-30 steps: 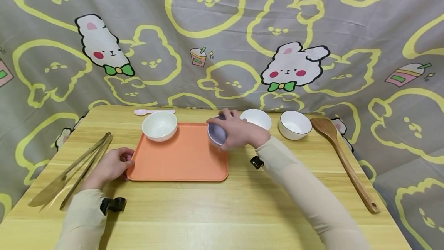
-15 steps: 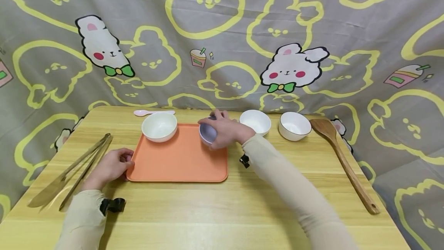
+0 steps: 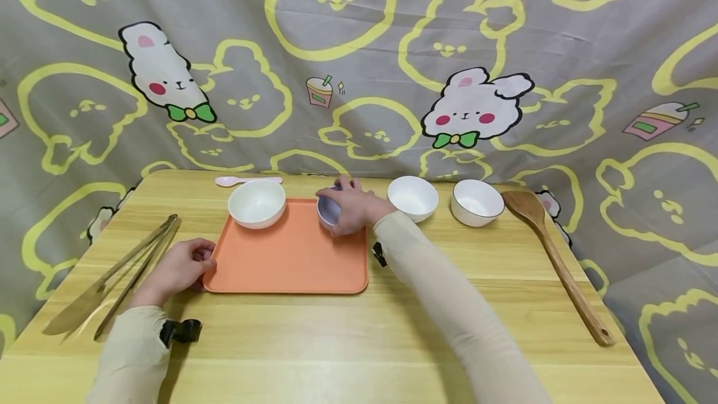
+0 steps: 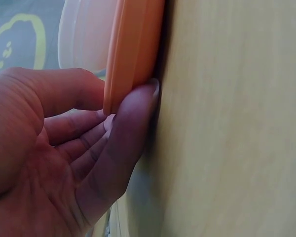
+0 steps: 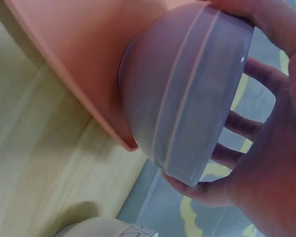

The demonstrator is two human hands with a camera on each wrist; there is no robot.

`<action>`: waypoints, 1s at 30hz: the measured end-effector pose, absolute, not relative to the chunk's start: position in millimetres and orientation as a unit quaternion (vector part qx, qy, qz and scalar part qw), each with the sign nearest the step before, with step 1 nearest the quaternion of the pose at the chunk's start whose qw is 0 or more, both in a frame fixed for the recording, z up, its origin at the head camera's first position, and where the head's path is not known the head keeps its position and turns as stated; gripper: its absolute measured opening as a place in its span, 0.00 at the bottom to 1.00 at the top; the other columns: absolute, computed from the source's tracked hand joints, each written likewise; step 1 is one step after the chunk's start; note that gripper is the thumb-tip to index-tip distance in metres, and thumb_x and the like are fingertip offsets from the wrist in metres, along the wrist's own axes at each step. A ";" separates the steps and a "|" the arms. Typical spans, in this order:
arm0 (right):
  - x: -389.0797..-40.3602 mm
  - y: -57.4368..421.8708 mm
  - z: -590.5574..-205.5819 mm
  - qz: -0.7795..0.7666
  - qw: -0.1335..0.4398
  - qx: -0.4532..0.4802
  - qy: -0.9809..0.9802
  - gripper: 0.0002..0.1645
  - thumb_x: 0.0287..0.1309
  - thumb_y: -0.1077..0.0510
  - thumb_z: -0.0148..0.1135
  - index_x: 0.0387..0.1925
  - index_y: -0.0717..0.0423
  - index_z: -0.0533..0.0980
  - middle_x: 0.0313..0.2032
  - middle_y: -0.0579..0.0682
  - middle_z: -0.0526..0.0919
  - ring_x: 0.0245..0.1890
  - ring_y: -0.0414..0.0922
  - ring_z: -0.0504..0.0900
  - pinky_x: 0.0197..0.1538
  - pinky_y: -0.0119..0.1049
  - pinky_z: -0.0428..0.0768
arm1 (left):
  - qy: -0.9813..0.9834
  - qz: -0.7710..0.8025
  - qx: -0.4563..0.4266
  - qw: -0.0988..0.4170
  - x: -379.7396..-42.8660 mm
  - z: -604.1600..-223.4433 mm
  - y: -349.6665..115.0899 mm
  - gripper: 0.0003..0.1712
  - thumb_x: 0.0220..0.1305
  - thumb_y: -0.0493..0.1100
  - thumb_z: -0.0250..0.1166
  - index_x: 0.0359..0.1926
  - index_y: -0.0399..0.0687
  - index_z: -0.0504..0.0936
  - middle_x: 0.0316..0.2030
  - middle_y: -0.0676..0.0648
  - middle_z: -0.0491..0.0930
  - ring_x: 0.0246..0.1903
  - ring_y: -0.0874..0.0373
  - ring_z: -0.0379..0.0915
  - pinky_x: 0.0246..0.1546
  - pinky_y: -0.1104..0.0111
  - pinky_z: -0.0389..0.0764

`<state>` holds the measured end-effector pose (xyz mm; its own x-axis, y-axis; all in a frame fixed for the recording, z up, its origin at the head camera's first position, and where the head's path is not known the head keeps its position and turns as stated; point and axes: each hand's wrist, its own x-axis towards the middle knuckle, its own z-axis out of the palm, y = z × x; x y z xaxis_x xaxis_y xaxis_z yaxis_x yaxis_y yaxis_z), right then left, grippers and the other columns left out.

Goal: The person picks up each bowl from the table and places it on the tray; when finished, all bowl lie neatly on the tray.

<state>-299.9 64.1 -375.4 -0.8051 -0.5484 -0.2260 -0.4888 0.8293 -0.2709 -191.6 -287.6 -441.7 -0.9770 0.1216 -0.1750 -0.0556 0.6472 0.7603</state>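
Note:
My right hand (image 3: 356, 206) grips a small purple bowl (image 3: 327, 211) by its rim, fingers spread around it. In the right wrist view the bowl's base (image 5: 130, 69) meets the surface of the orange tray (image 5: 84, 44) near one corner. At the tray's left edge, my left hand (image 3: 182, 265) pinches the rim between thumb and fingers. The left wrist view shows the thumb (image 4: 133, 118) low against the tray's side (image 4: 133, 49), close to the table. A white bowl (image 3: 257, 204) sits at the tray's back left corner.
Two white bowls (image 3: 413, 197) (image 3: 477, 203) stand right of the tray. Beyond them lies a wooden spatula (image 3: 552, 254). Metal tongs (image 3: 134, 260) lie at the left, and a pink spoon (image 3: 247, 181) near the back edge. A patterned curtain (image 3: 359, 30) hangs behind the table.
My right hand has carried the purple bowl leftward, from the tray's right edge further onto its back right part. The left hand has stayed at the tray's edge.

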 end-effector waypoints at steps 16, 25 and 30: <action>-304.8 62.0 -380.0 -0.099 0.151 -0.252 0.951 0.56 0.44 0.43 0.76 0.74 0.31 0.58 0.70 0.56 0.50 0.65 0.58 0.49 0.56 0.60 0.63 | 0.902 0.417 0.003 0.111 -192.5 -443.0 -286.8 0.22 0.63 0.32 0.59 0.56 0.22 0.70 0.35 0.39 0.74 0.22 0.51 0.76 0.20 0.60 0.83; -299.1 69.5 -379.4 -0.127 0.142 -0.252 0.949 0.55 0.47 0.40 0.74 0.74 0.32 0.57 0.73 0.55 0.47 0.70 0.59 0.44 0.63 0.68 0.55 | 0.897 0.429 0.000 0.108 -191.2 -441.8 -285.0 0.20 0.63 0.31 0.59 0.53 0.22 0.71 0.34 0.39 0.75 0.22 0.51 0.77 0.20 0.60 0.83; -296.1 74.3 -377.4 -0.139 0.124 -0.257 0.948 0.57 0.47 0.37 0.72 0.76 0.34 0.53 0.73 0.57 0.48 0.71 0.59 0.44 0.64 0.64 0.56 | 0.900 0.424 0.001 0.107 -191.4 -440.9 -285.8 0.19 0.64 0.32 0.58 0.53 0.22 0.71 0.34 0.39 0.76 0.23 0.51 0.77 0.20 0.60 0.83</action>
<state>-296.1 74.3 -377.4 -0.8375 -0.5210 -0.1645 -0.4520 0.8299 -0.3270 -191.4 -285.8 -440.9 -0.9772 0.0915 -0.1915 -0.0893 0.6413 0.7621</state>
